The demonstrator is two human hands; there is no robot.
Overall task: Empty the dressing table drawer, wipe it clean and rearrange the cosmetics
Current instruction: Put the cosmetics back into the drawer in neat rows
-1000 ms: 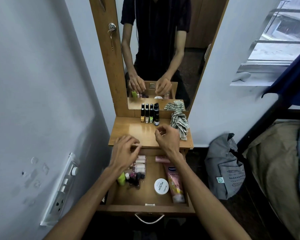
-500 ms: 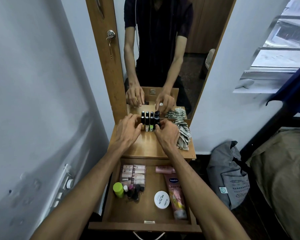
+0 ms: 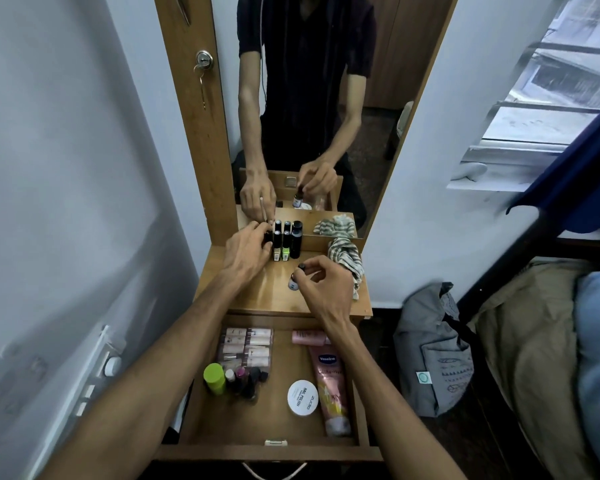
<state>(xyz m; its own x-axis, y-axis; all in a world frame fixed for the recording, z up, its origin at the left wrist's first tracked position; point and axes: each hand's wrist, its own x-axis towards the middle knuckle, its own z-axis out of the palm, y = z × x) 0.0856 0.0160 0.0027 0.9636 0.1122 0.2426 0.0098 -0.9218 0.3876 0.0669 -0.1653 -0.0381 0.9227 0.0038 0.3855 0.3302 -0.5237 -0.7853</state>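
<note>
both hands up on the wooden dressing table top (image 3: pixel 271 296), each on a small bottle

the right hand (image 3: pixel 321 282) pinches a small dark-capped bottle (image 3: pixel 296 279) by its cap, just above the top. the left hand (image 3: pixel 245 249) curls its fingers round a dark bottle (image 3: pixel 268 237) at the left end of the row by the mirror (image 3: pixel 312 109); three more bottles (image 3: pixel 286 242) stand there upright. a striped crumpled cloth (image 3: pixel 347 261) lies at the right. below, the open wooden drawer (image 3: pixel 257 424) holds four pale tubes (image 3: pixel 246 346) stacked together, one lime-capped bottle (image 3: pixel 214 377), one round white tin (image 3: pixel 302 397) and one pink lotion tube (image 3: pixel 329 389); the cluster of small bottles (image 3: pixel 248 377) is too bunched to count.
</note>
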